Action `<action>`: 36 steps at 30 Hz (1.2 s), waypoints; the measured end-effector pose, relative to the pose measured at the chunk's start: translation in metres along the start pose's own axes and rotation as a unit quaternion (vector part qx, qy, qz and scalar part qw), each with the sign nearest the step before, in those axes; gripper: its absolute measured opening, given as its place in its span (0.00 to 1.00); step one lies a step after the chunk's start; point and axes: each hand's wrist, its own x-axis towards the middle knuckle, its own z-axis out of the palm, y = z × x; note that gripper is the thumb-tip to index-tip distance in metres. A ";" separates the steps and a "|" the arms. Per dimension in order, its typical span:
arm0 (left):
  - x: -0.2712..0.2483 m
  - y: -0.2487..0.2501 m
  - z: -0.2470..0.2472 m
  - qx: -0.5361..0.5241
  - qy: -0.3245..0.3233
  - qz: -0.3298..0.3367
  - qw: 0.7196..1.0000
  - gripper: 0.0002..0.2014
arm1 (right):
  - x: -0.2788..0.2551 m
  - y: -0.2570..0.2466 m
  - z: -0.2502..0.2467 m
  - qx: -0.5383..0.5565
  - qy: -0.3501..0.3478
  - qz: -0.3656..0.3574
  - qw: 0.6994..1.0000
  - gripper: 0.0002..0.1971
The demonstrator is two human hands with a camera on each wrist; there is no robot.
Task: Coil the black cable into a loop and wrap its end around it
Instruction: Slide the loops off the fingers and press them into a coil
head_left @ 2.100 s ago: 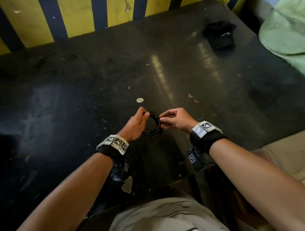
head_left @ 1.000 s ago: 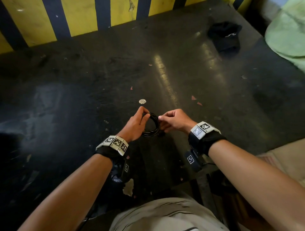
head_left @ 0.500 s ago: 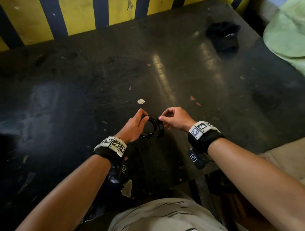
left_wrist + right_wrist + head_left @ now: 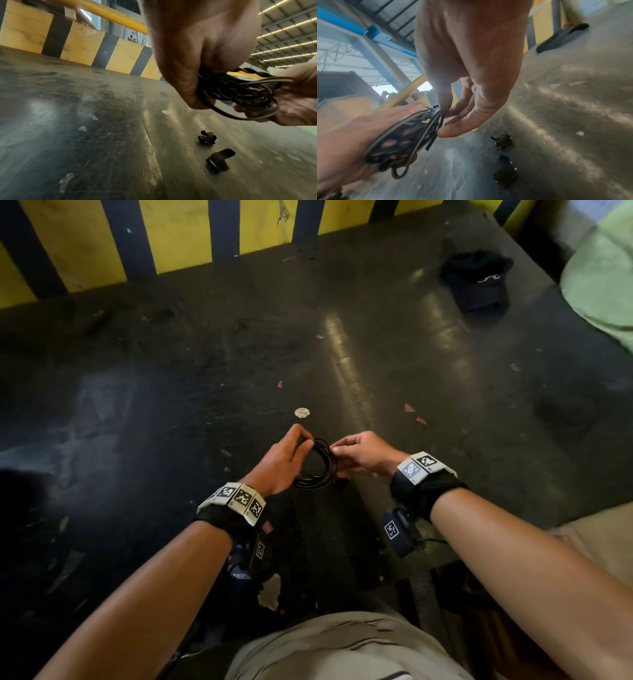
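The black cable [image 4: 323,470] is wound into a small coil and held just above the dark table [image 4: 171,405]. My left hand [image 4: 303,441] grips the coil's left side, fingers curled round the strands [image 4: 240,92]. My right hand [image 4: 334,453] is at the coil's right side. In the right wrist view its thumb and forefinger [image 4: 442,108] pinch a short cable end [image 4: 435,129] against the bundle [image 4: 402,138]. The other fingers of that hand lie loosely extended.
Two small black clips [image 4: 206,138] [image 4: 219,161] lie on the table under the hands. A white disc [image 4: 302,412] sits just beyond them. A black cap [image 4: 476,282] and green cloth [image 4: 603,268] lie far right. A yellow-and-black striped barrier [image 4: 178,231] bounds the back.
Both hands stay at the same spot with the coil between them. My right fingers have shifted slightly up along the coil's right side.
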 end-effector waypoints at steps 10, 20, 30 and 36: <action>-0.001 -0.005 0.003 0.053 0.019 0.062 0.996 0.04 | -0.003 -0.001 0.003 -0.065 -0.063 0.008 0.996 0.15; -0.004 -0.004 0.007 0.034 0.052 0.077 0.995 0.03 | -0.004 -0.001 0.011 0.016 0.013 0.005 1.000 0.18; -0.008 -0.002 0.011 0.026 0.073 0.065 0.995 0.03 | 0.003 0.006 0.018 -0.092 0.038 0.012 0.995 0.04; -0.009 -0.002 0.015 0.032 0.079 0.087 0.993 0.02 | -0.001 0.011 0.015 -0.032 0.021 0.039 0.999 0.12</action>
